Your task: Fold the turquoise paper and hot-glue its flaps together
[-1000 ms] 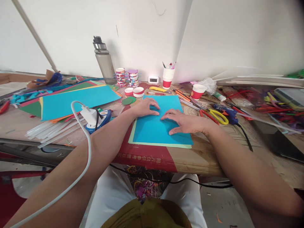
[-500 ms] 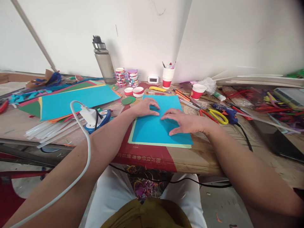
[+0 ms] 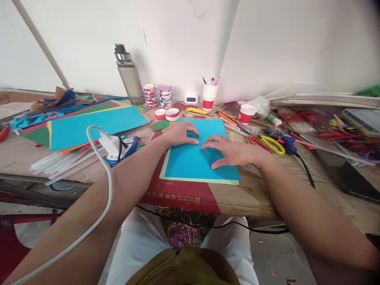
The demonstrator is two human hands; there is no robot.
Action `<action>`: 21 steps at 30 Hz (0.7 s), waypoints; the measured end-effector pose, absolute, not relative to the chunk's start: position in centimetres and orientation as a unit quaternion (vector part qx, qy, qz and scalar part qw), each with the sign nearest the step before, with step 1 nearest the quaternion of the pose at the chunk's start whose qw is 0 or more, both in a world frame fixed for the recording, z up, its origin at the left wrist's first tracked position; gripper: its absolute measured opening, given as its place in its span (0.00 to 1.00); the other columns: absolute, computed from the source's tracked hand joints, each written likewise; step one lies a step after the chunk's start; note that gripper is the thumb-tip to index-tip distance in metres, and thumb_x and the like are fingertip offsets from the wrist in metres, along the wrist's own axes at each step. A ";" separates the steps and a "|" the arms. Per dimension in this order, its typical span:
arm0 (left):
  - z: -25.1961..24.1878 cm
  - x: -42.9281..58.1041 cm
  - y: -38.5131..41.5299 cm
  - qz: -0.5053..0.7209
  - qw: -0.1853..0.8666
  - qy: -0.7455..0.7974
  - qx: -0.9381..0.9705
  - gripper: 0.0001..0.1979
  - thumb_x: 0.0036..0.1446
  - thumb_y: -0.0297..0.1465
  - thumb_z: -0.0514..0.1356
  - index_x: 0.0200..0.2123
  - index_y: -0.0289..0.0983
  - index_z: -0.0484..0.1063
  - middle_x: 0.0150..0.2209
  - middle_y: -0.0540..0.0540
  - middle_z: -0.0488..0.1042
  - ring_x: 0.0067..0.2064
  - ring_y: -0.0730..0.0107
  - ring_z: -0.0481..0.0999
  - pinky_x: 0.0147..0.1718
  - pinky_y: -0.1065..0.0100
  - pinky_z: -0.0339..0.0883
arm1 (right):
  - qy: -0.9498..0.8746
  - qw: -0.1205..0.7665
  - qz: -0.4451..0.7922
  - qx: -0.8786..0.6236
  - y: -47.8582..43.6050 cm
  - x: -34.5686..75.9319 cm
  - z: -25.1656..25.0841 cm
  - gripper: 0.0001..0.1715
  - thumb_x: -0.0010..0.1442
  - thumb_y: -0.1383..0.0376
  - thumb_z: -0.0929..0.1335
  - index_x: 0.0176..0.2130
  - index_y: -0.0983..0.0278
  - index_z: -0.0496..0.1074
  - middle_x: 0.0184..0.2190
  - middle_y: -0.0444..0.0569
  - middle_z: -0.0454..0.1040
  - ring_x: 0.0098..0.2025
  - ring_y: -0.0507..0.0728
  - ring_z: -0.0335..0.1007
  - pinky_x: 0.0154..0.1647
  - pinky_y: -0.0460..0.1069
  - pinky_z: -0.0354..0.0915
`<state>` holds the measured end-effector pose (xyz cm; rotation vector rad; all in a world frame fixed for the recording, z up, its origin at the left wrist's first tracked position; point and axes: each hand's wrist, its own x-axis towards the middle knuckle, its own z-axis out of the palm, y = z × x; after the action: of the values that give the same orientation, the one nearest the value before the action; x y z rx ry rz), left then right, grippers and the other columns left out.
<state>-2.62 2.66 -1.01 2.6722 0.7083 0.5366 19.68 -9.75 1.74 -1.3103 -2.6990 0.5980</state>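
Left hand (image 3: 184, 133) and right hand (image 3: 222, 153) are spreading loosely curved fingers over blue sheet (image 3: 190, 166), lying atop pale-green paper (image 3: 163, 174); showing no cuts, so shaping seemingly remaining.

left hand (image 3: 181, 133): palm down, fingers (image 3: 191, 127) curved | right hand (image 3: 227, 152): fingers parted | forearms (image 3: 135, 178) angled inward

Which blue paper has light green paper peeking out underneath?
The middle blue sheet, under the left hand and right hand; the other blue sheet shows yellow paper instead.
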 end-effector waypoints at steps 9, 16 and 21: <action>-0.9 -2.6 2.6 0.180 0.158 0.249 0.938 0.23 0.48 0.48 0.65 0.41 0.39 0.78 0.49 0.44 0.74 0.52 0.58 0.69 0.54 0.60 0.58 | -0.881 0.042 0.196 -0.429 -9.8 19.7 1.8 0.39 0.52 0.47 0.71 0.59 0.55 0.63 0.57 0.52 0.59 0.58 0.66 0.56 0.61 0.61 0.50; -1.2 -2.6 2.6 0.184 0.171 0.247 0.936 0.22 0.47 0.47 0.66 0.41 0.40 0.78 0.48 0.45 0.74 0.54 0.58 0.68 0.56 0.59 0.57 | -0.884 0.057 0.190 -0.424 -9.8 19.4 1.7 0.37 0.51 0.49 0.71 0.58 0.55 0.64 0.56 0.52 0.61 0.58 0.66 0.56 0.61 0.62 0.51; -1.1 -2.5 2.5 0.182 0.169 0.238 0.939 0.20 0.48 0.45 0.66 0.41 0.39 0.78 0.47 0.45 0.75 0.54 0.59 0.68 0.57 0.60 0.56 | -0.884 0.080 0.178 -0.425 -10.7 18.3 1.9 0.36 0.50 0.47 0.71 0.56 0.55 0.66 0.56 0.52 0.60 0.59 0.66 0.56 0.61 0.62 0.51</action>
<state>-2.53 2.54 -1.14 2.6682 0.6776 0.5172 18.27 -10.73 1.91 -1.2705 -2.6434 0.5312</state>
